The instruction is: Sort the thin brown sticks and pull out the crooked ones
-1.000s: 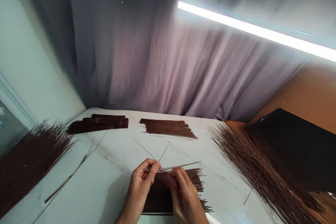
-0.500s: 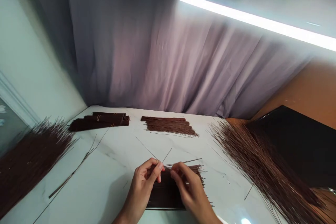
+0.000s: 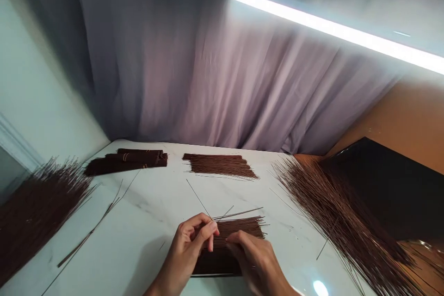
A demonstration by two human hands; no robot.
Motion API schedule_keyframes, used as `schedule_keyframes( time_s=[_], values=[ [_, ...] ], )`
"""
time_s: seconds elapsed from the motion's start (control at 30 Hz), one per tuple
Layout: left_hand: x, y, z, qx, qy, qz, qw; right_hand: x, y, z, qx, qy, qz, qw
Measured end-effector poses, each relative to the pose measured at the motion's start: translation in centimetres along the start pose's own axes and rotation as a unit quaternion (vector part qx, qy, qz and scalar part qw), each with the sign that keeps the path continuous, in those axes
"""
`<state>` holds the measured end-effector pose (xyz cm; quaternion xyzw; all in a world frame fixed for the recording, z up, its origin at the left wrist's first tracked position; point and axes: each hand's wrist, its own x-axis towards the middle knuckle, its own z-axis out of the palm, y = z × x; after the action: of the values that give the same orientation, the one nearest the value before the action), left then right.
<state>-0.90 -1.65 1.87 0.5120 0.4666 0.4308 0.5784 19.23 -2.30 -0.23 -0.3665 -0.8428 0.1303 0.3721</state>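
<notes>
Brown sticks lie side by side in a near pile [image 3: 241,226] on the white surface [image 3: 138,231], and on my feed both hands are over it. I see the left hand [image 3: 192,243] pinching one thin stick [image 3: 199,199] between thumb and forefinger, its free end slanting away, while the right hand [image 3: 255,259] has its fingers curled (whether they grip anything, I cannot tell). Farther back sit a flat stack [image 3: 222,166] and some banded bundles [image 3: 135,159].
</notes>
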Motion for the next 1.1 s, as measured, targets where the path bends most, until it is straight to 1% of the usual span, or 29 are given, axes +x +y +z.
schedule_keyframes(
  time_s=[0.03, 0.07, 0.1, 0.13, 0.17, 0.2, 0.23, 0.27, 0.3, 0.33, 0.37, 0.4, 0.47, 0.5, 0.57, 0.6, 0.67, 0.73, 0.8, 0.87, 0.93, 1.0, 1.03, 1.1],
  values=[
    [-0.2, -0.1, 0.1, -0.005, -0.017, -0.005, 1.0, 0.6, 0.7, -0.3, 0.04, -0.038, 0.032, 0.998],
    [-0.4, -0.3, 0.2, -0.006, -0.035, -0.004, 0.999, 1.7, 1.2, -1.1, 0.066, -0.079, 0.051, 0.993],
    [-0.6, -0.6, 0.3, -0.002, -0.051, 0.002, 0.999, 3.1, 1.5, -2.2, 0.077, -0.118, 0.054, 0.989],
    [-0.7, -0.9, 0.5, 0.007, -0.066, 0.008, 0.998, 4.7, 1.6, -3.5, 0.06, -0.138, 0.046, 0.988],
    [-0.7, -1.1, 0.6, 0.017, -0.073, 0.015, 0.997, 6.0, 1.4, -4.7, 0.024, -0.147, 0.024, 0.988],
    [-0.6, -1.3, 0.8, 0.026, -0.072, 0.021, 0.997, 6.8, 0.9, -5.6, -0.024, -0.146, -0.009, 0.989],
    [-0.4, -1.5, 0.8, 0.032, -0.064, 0.023, 0.997, 6.9, 0.3, -5.9, -0.071, -0.133, -0.043, 0.988],
    [-0.2, -1.6, 0.9, 0.036, -0.049, 0.024, 0.998, 6.4, -0.3, -5.8, -0.11, -0.108, -0.072, 0.985],
    [-0.1, -1.7, 0.8, 0.039, -0.029, 0.026, 0.998, 5.2, -0.8, -5.1, -0.133, -0.074, -0.087, 0.984],
    [0.1, -1.6, 0.7, 0.043, -0.01, 0.029, 0.999, 3.5, -1.1, -4.0, -0.135, -0.035, -0.085, 0.987],
    [0.2, -1.6, 0.6, 0.047, 0.003, 0.032, 0.998, 1.6, -1.3, -2.7, -0.121, 0.018, -0.058, 0.991],
    [0.2, -1.4, 0.4, 0.053, 0.011, 0.033, 0.998, -0.3, -1.1, -1.4, -0.091, 0.031, -0.014, 0.995],
    [0.0, -1.0, 0.2, 0.061, 0.011, 0.031, 0.998, -3.0, 0.0, 0.2, -0.014, 0.015, 0.076, 0.997],
    [-0.1, -0.8, 0.2, 0.062, 0.002, 0.027, 0.998, -3.4, 0.7, 0.3, 0.021, -0.01, 0.11, 0.994],
    [-0.5, -0.6, 0.4, 0.06, -0.02, 0.024, 0.998, -2.3, 2.1, -1.0, 0.059, -0.055, 0.144, 0.986],
    [-0.6, -0.7, 0.5, 0.058, -0.033, 0.023, 0.997, -1.0, 2.6, -2.2, 0.06, -0.071, 0.144, 0.985],
    [-0.8, -1.2, 1.0, 0.059, -0.053, 0.021, 0.997, 2.3, 2.5, -4.7, 0.025, -0.07, 0.121, 0.99],
    [-0.7, -2.0, 1.5, 0.067, -0.059, 0.02, 0.996, 5.0, 1.3, -6.3, -0.058, -0.059, 0.047, 0.995],
    [-0.4, -2.8, 1.5, 0.079, -0.046, 0.021, 0.996, 6.0, -0.5, -6.3, -0.135, -0.059, -0.048, 0.988],
    [0.0, -3.1, 1.1, 0.085, -0.012, 0.028, 0.996, 4.9, -2.1, -5.3, -0.173, -0.07, -0.096, 0.978],
    [0.2, -2.5, 0.4, 0.087, 0.029, 0.04, 0.995, 2.6, -2.6, -4.1, -0.179, -0.077, -0.101, 0.976],
    [0.1, -1.6, -0.1, 0.086, 0.058, 0.048, 0.993, 0.5, -1.8, -3.5, -0.168, -0.082, -0.076, 0.979],
    [-0.1, -1.1, -0.2, 0.082, 0.064, 0.046, 0.994, -0.2, -1.1, -3.6, -0.154, -0.084, -0.052, 0.983],
    [-0.5, -0.4, 0.0, 0.067, 0.058, 0.04, 0.995, -0.4, 0.6, -4.2, -0.115, -0.089, 0.006, 0.989]
  ],
)
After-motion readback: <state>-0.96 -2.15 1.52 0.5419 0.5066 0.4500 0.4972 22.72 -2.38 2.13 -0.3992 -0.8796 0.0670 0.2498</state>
